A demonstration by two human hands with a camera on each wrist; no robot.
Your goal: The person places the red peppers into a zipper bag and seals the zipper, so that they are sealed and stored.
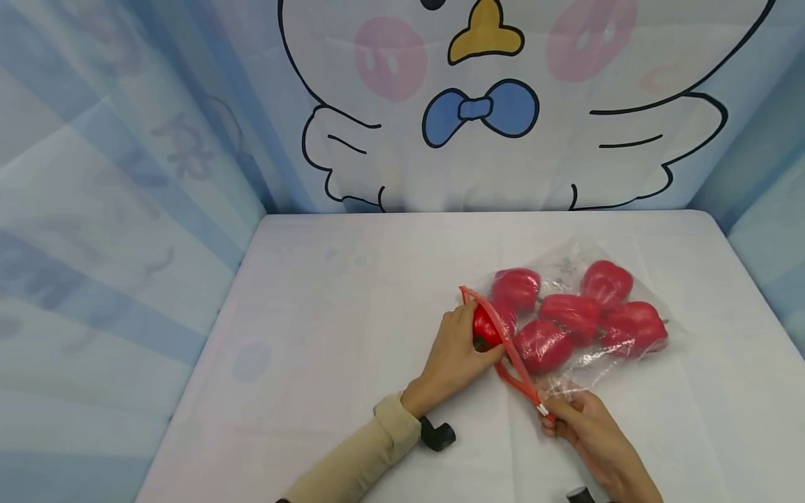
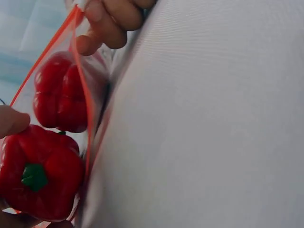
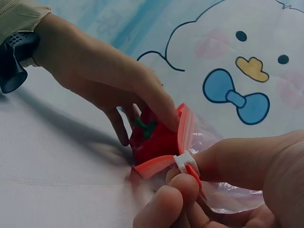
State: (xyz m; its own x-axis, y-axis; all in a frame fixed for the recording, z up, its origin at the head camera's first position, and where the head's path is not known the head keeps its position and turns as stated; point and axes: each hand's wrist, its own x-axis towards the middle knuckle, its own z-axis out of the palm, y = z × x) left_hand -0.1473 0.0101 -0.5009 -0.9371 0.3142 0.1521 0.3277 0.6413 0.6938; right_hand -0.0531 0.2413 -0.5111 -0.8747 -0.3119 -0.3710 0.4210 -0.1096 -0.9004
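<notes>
**Two hands at the mouth of a bag of red peppers**

A clear plastic bag (image 1: 585,307) with a red zip strip (image 1: 503,342) lies on a white table (image 1: 352,307); everything here is placed relative to that bag. Inside it sit five red peppers, among them one at its far corner (image 1: 606,281) and one just behind the zip (image 1: 542,345).

At the open mouth of the bag, the left hand (image 1: 454,353) grasps a sixth red pepper (image 1: 486,330), fingers curled over its top. The pepper sits right in the opening, partly past the zip strip, its green stem (seen clearly from the left wrist) facing outward, away from the bag. In the left wrist view this pepper (image 2: 42,178) fills the lower left corner, with another pepper (image 2: 59,92) behind the zip strip.

At the near end of the zip, the right hand (image 1: 588,426) pinches the strip by its small white slider (image 3: 184,163), thumb and fingertips closed on it. The mouth is open between the two hands.

On the side of the left hand away from the bag, a beige sleeve (image 1: 361,454) covers the forearm, with a black wrist mount (image 1: 437,434) beside the cuff.

Beyond the bag, at the table's far edge, hangs a backdrop (image 1: 484,105) with a cartoon bird wearing a blue bow tie.
</notes>
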